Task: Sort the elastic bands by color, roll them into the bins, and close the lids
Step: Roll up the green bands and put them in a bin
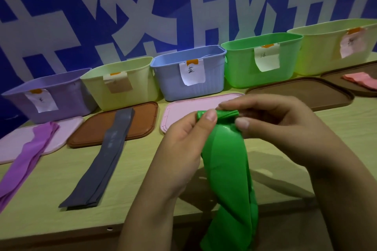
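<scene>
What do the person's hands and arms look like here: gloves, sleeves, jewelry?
Left hand and right hand are both bare: no gloves, rings, watch or wristbands. Forearms are uncovered as far as the frame shows; no sleeve is visible. Fingernails are short and unpainted.

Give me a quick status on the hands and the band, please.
Both hands, left hand and right hand, pinching green band, top rolled. Green bin open. Nothing blocking.

Both hands (184, 138) (271, 120) raised together, fingertips pinching.
</scene>
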Action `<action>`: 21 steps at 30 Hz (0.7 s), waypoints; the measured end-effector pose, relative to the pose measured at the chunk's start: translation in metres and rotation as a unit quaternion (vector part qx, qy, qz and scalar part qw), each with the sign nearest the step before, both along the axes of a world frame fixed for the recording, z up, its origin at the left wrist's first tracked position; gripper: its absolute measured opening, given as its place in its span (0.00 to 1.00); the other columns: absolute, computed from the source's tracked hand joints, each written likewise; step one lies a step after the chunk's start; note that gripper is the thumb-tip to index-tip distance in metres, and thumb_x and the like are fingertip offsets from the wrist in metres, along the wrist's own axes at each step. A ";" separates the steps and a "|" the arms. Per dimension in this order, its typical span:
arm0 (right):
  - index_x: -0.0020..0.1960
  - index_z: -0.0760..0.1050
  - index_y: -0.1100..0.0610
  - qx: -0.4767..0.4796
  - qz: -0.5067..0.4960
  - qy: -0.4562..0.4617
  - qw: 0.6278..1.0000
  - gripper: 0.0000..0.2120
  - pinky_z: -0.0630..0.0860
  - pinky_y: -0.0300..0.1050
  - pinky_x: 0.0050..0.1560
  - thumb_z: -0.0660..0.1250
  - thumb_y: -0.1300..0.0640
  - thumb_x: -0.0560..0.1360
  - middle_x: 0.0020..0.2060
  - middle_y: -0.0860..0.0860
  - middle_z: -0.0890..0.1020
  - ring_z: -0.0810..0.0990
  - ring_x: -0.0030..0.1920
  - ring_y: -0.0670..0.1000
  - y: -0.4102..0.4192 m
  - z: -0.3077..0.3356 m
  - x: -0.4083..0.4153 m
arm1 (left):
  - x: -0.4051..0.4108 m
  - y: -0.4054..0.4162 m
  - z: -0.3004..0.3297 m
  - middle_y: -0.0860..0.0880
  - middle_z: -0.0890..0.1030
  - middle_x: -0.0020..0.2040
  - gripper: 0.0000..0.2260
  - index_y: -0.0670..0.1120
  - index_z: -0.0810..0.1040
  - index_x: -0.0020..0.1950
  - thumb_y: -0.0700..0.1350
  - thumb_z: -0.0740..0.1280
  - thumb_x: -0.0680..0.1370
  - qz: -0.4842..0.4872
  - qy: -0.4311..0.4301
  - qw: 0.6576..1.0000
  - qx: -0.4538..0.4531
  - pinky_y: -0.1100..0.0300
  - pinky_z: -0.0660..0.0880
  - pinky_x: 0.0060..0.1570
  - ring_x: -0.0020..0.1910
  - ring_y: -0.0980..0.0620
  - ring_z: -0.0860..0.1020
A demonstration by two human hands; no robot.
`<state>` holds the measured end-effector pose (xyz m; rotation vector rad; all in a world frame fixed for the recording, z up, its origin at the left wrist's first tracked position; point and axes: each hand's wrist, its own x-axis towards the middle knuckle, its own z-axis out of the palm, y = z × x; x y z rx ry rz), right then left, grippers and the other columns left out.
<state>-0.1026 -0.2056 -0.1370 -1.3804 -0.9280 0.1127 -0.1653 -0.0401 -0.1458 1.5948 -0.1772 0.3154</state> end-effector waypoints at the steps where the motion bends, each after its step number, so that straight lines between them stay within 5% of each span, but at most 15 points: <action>1: 0.54 0.81 0.50 -0.001 0.023 0.023 0.999 0.12 0.79 0.41 0.47 0.70 0.56 0.71 0.51 0.50 0.84 0.83 0.52 0.49 -0.003 0.001 0.000 | 0.000 0.002 0.000 0.46 0.85 0.43 0.11 0.50 0.83 0.48 0.54 0.63 0.75 -0.001 -0.003 1.000 0.017 0.55 0.77 0.44 0.42 0.51 0.82; 4: 0.56 0.81 0.51 -0.023 0.010 0.037 0.999 0.15 0.80 0.42 0.49 0.66 0.46 0.73 0.53 0.49 0.83 0.81 0.55 0.49 -0.003 0.007 -0.002 | -0.001 0.006 -0.001 0.49 0.85 0.43 0.11 0.52 0.83 0.48 0.51 0.62 0.75 -0.014 -0.018 0.999 0.039 0.59 0.76 0.42 0.42 0.54 0.82; 7: 0.50 0.81 0.50 -0.089 -0.029 0.001 0.996 0.12 0.79 0.36 0.44 0.65 0.49 0.70 0.46 0.46 0.85 0.83 0.47 0.44 0.003 0.016 -0.005 | -0.003 0.007 0.001 0.49 0.85 0.43 0.10 0.50 0.83 0.48 0.49 0.62 0.75 -0.015 -0.032 0.998 0.053 0.63 0.76 0.40 0.42 0.54 0.82; 10: 0.51 0.81 0.47 -0.163 -0.066 -0.089 0.980 0.16 0.80 0.40 0.48 0.66 0.46 0.66 0.45 0.45 0.85 0.83 0.46 0.43 0.002 0.022 -0.009 | -0.003 0.011 0.001 0.49 0.84 0.43 0.10 0.48 0.82 0.49 0.50 0.63 0.75 0.000 -0.054 0.993 0.108 0.58 0.77 0.42 0.43 0.52 0.82; 13: 0.52 0.80 0.47 -0.201 -0.103 -0.165 0.960 0.12 0.79 0.40 0.47 0.68 0.49 0.69 0.43 0.42 0.84 0.81 0.45 0.41 0.002 0.026 -0.010 | -0.004 0.014 0.003 0.47 0.83 0.43 0.09 0.48 0.81 0.48 0.50 0.65 0.75 0.003 -0.077 0.987 0.144 0.52 0.76 0.44 0.44 0.47 0.81; 15: 0.51 0.81 0.49 -0.197 -0.123 -0.215 0.949 0.08 0.78 0.40 0.44 0.70 0.54 0.72 0.42 0.42 0.82 0.80 0.44 0.42 0.005 0.027 -0.010 | -0.003 0.015 0.006 0.48 0.83 0.42 0.08 0.47 0.82 0.47 0.49 0.66 0.74 0.007 -0.093 0.985 0.147 0.57 0.77 0.41 0.42 0.50 0.81; 18: 0.47 0.80 0.51 -0.156 -0.136 -0.224 0.952 0.04 0.79 0.43 0.41 0.70 0.56 0.72 0.39 0.46 0.81 0.80 0.41 0.46 0.007 0.033 -0.012 | 0.000 0.015 0.011 0.51 0.84 0.39 0.06 0.47 0.85 0.44 0.47 0.73 0.70 -0.018 -0.097 0.993 0.063 0.64 0.76 0.37 0.39 0.56 0.82; 21: 0.45 0.79 0.52 -0.131 -0.106 -0.189 0.968 0.05 0.79 0.47 0.41 0.70 0.61 0.72 0.38 0.53 0.82 0.81 0.39 0.50 0.006 0.045 -0.013 | 0.007 0.016 0.014 0.46 0.85 0.45 0.20 0.45 0.85 0.49 0.53 0.79 0.62 -0.100 -0.046 0.993 -0.053 0.61 0.78 0.40 0.43 0.51 0.82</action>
